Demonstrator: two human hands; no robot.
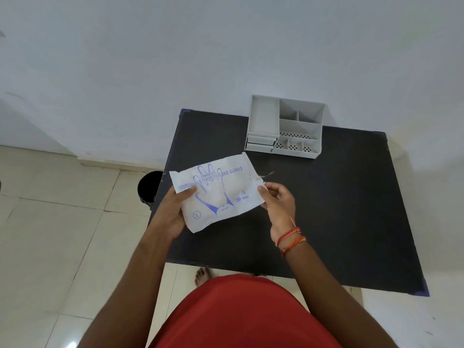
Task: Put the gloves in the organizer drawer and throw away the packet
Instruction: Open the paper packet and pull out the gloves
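A white glove packet (221,192) with a blue hand print and the words "disposable polyethylene gloves" is held above the black table (339,209). My left hand (173,212) grips its left edge, thumb on top. My right hand (278,202) pinches its right edge, where the packet looks torn. The gloves themselves are hidden inside the packet. A grey desk organizer (286,126) stands at the table's far edge by the wall, with two small shut drawers (261,143) at its front left.
A black waste bin (149,187) stands on the tiled floor just left of the table. The white wall runs behind the table. My bare foot (202,276) shows under the table's near edge.
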